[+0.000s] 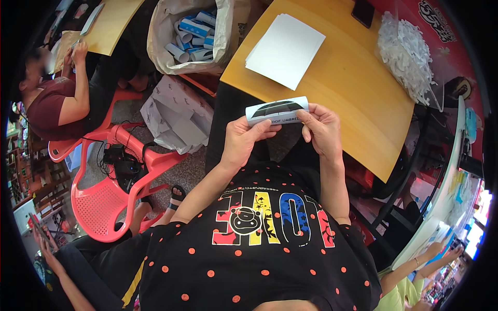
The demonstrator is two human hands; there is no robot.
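Between my two hands I hold a rolled paper sleeve (276,110), white with a dark umbrella picture and lettering on its outer side. My left hand (248,136) pinches its left end from below, thumb in front. At the right end, my right hand (321,128) grips it with thumb and fingers. The roll lies level just off the near edge of the wooden table (353,103). On that table, beyond my hands, rests a stack of white sheets (285,51).
A white sack (162,46) full of blue-and-white paper rolls (194,33) stands left of the table. Near it are a crumpled white bag (174,116) and a red plastic chair (98,202). White paper strips (407,57) fill a clear bin at right. Other people sit around.
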